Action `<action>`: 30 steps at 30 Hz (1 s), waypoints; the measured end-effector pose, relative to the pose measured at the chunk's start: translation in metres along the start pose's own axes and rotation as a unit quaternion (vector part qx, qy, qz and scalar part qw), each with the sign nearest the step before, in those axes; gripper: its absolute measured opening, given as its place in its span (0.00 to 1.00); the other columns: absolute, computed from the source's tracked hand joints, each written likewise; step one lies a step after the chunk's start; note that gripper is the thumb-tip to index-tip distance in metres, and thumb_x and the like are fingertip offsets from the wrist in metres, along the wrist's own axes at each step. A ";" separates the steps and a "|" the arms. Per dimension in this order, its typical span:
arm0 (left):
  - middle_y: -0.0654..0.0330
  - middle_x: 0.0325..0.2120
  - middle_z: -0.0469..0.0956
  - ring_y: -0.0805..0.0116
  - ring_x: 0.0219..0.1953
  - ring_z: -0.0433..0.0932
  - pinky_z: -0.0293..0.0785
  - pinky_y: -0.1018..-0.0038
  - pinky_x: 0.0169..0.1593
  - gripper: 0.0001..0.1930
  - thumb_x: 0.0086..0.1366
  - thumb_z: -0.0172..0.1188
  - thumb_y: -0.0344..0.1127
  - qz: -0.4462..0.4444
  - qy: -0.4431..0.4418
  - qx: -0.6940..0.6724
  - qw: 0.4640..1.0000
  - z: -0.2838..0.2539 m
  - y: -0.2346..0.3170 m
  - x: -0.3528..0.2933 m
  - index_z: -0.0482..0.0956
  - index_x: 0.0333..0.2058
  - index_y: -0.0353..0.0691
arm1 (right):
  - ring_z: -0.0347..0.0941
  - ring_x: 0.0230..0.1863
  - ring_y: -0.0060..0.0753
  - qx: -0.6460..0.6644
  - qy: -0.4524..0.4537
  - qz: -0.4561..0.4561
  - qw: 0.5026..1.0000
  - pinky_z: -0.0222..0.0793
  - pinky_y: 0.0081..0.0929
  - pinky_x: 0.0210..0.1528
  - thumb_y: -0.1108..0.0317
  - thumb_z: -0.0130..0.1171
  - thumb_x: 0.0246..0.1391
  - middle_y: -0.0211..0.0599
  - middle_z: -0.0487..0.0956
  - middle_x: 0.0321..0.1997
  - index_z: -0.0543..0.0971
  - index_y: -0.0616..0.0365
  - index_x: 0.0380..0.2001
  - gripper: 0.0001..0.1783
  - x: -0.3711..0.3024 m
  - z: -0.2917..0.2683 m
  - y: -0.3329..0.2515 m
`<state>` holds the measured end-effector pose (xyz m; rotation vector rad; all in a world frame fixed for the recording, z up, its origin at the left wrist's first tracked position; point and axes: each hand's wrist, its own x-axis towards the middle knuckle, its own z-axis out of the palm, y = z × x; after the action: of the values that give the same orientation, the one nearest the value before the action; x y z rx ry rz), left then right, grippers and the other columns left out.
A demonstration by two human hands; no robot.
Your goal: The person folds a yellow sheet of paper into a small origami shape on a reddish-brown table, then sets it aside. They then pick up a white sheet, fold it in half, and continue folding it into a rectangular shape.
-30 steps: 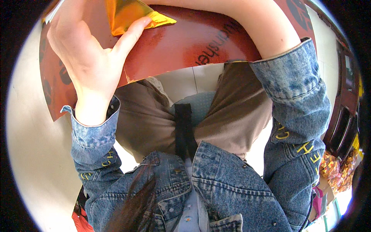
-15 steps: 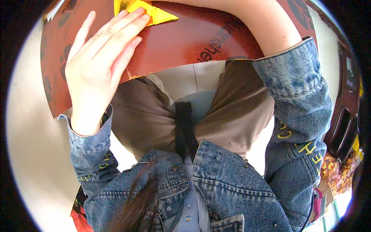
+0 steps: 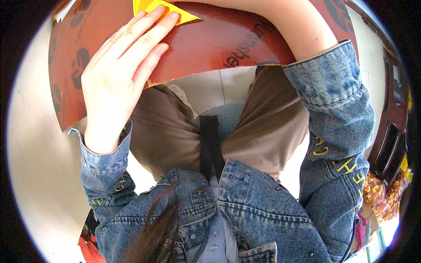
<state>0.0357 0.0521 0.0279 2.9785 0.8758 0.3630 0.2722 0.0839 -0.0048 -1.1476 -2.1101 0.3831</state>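
Folded yellow paper (image 3: 187, 17) lies on a reddish-brown board (image 3: 197, 48) at the top of the view, one pointed corner facing right. My left hand (image 3: 115, 72) rests palm down with its fingers stretched out, the fingertips on the paper's near edge and the thumb apart on the board. From the right, my right forearm crosses the far side of the board, and its hand lies beyond the top edge of the picture. The paper's upper part is cut off there too.
The board's near edge runs above my lap, with my brown-trousered legs below it. White sheets (image 3: 65, 10) show at the board's far left corner. At the right stand dark brown furniture (image 3: 388, 131) and a shiny orange patterned bag (image 3: 381, 195).
My left hand has shifted slightly to the right along the paper, its fingers drawing closer together. The right forearm has hardly moved.
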 end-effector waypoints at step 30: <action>0.59 0.69 0.69 0.53 0.73 0.64 0.56 0.53 0.74 0.29 0.71 0.53 0.52 0.017 -0.008 -0.043 0.999 0.009 -0.012 -0.018 0.73 0.68 0.50 | 0.73 0.63 0.47 -0.075 0.013 -0.069 0.995 0.69 0.42 0.65 0.63 0.56 0.66 0.41 0.79 0.60 0.82 0.54 0.51 0.15 -0.005 0.003 -0.010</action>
<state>0.0167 0.0533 0.0143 2.9156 0.7881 0.3673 0.2658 0.0741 -0.0037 -1.0770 -2.2101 0.1469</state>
